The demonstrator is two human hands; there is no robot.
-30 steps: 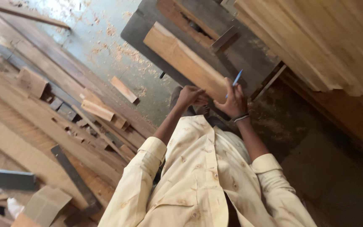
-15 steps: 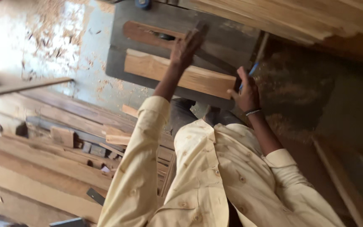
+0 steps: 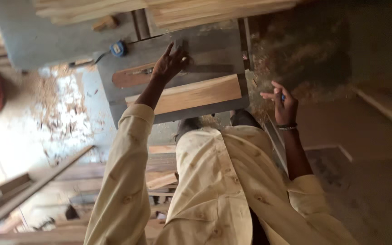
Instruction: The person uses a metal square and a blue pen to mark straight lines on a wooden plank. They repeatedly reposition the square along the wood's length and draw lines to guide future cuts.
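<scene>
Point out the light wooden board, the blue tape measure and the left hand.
light wooden board (image 3: pixel 191 96), head view, middle of its top face.
blue tape measure (image 3: pixel 118 48), head view, centre of its case.
left hand (image 3: pixel 171 65), head view, back of the hand.

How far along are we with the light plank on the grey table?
Done: the light plank lies flat on the grey table. In hand: the left hand rests, fingers spread, by the darker board; the right hand holds a blue pencil off the table's edge. Left: no pencil line shows on the plank, so marking probably remains.
</scene>
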